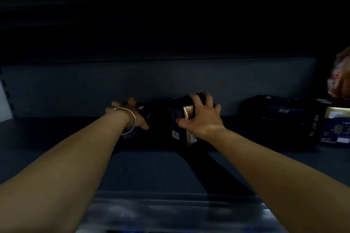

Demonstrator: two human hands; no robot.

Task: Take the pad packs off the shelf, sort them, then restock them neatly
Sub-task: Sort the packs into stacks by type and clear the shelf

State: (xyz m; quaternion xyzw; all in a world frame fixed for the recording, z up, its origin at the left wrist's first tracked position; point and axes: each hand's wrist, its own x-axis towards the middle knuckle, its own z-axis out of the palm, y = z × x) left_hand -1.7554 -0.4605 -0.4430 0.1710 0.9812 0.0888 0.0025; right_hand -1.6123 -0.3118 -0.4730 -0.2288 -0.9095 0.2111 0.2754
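shelf [144, 172] | right hand [202, 117] grips pad pack [181, 117] | left hand [130, 115] seemingly on dark pack [149, 117]

Both bare forearms reach forward from the lower corners and come closer together toward the hands; the left hand [132, 114] is turned with its thumb pointing to the right and its fingers curled upward and away, and a thin silver bangle [128, 119] sits around its wrist; the right hand [201, 117] is spread wide, the back of it facing the camera, fingers bent over the top and thumb pressed on the near side, closed in a grasp; the hands stay apart.
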